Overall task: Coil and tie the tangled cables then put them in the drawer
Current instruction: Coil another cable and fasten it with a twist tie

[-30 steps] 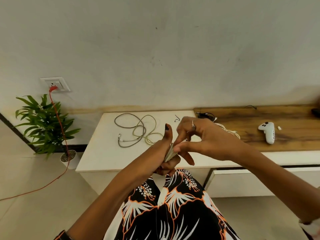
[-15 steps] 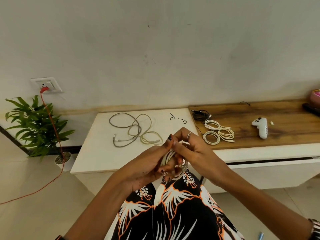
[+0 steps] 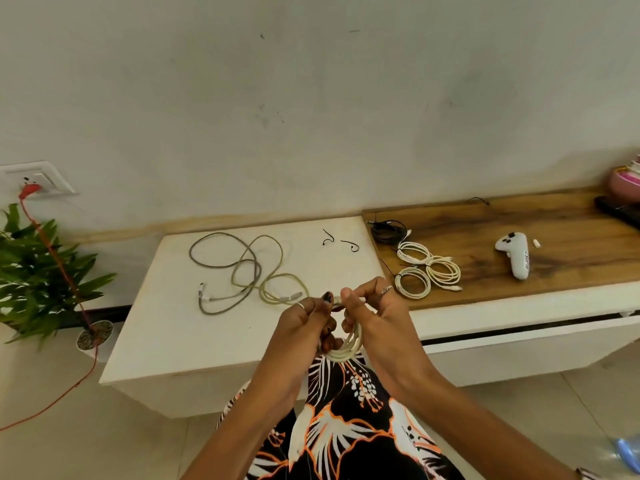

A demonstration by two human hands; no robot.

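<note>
— In the hands?
— A white cable, wound in a small coil. Held by both. Left hand curled round the coil's left side, thumb up at the top. Right hand pinching the cable end at the top, other fingers curled round the coil. Both held up in front of the white table, over a black dress with flowers.

— On the white table?
— Two loose cables, one grey, one yellowish, crossed over each other in a tangle. Two little black ties further back, near the wall.

— And on the wooden top?
— Three white coils lying close together, touching. A black coil just behind them. A white controller well off to the right, with a tiny white bit beside it.

— The drawer?
— Under the wooden top, white front, a dark gap along its upper edge. Open or closed, hard to tell.

— Anything else?
— A green plant in a pot on the left. A red cord plugged into the wall socket, hanging down to the floor.
</note>
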